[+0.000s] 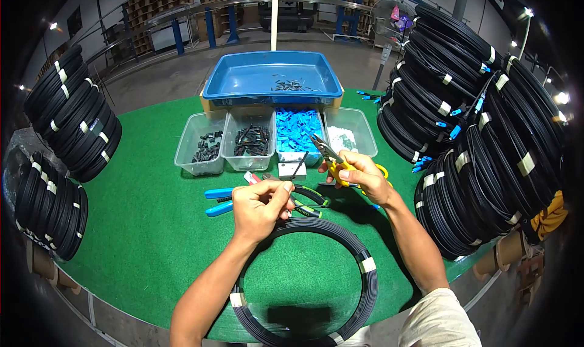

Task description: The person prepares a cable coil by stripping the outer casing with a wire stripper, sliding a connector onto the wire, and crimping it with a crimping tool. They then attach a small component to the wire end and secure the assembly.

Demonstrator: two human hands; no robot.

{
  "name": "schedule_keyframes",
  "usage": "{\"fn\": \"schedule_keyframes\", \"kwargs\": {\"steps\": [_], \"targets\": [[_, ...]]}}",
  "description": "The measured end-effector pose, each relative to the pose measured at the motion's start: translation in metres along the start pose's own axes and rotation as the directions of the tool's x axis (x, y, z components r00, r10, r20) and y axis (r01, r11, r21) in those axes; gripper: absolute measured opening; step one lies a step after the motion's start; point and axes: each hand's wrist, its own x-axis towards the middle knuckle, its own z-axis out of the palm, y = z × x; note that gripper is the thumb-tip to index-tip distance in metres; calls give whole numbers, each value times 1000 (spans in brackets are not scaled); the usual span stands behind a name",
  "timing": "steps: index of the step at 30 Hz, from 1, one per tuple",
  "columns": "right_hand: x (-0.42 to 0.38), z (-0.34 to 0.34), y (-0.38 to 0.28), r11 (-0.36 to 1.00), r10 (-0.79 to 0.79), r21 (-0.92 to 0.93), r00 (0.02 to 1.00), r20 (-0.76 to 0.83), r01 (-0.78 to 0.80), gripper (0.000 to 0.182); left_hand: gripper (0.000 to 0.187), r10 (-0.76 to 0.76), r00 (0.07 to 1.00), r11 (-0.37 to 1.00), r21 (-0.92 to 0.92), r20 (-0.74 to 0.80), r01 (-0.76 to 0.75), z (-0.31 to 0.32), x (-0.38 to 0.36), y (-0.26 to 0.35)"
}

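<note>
Green tabletop, grey floor beyond, left fingers tight on black cable, right fingers round yellow-handled tool.

bright overhead light, dark shadows on green, small lamp glare, curved fisheye edges, black corners

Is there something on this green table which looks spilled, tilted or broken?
Nothing clearly stands out. The clear bins stand upright with their parts inside, and the front coil lies flat. Only the dark pieces in the blue tray look untidy, scattered loosely, but they are inside its rim.
</note>
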Motion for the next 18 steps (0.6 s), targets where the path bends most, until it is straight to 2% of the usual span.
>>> {"fn": "schedule_keyframes", "kwargs": {"steps": [9, 18], "targets": [[0, 0, 5, 1000, -17, 9, 1000, 0, 17, 20, 19, 15, 1000, 1000, 20, -4, -15, 1, 0, -1], [-1, 2, 2, 1000, -9, 19, 1000, -29, 10, 20, 17, -4, 1000, 1000, 9, -20, 5, 2, -1, 2]]}}
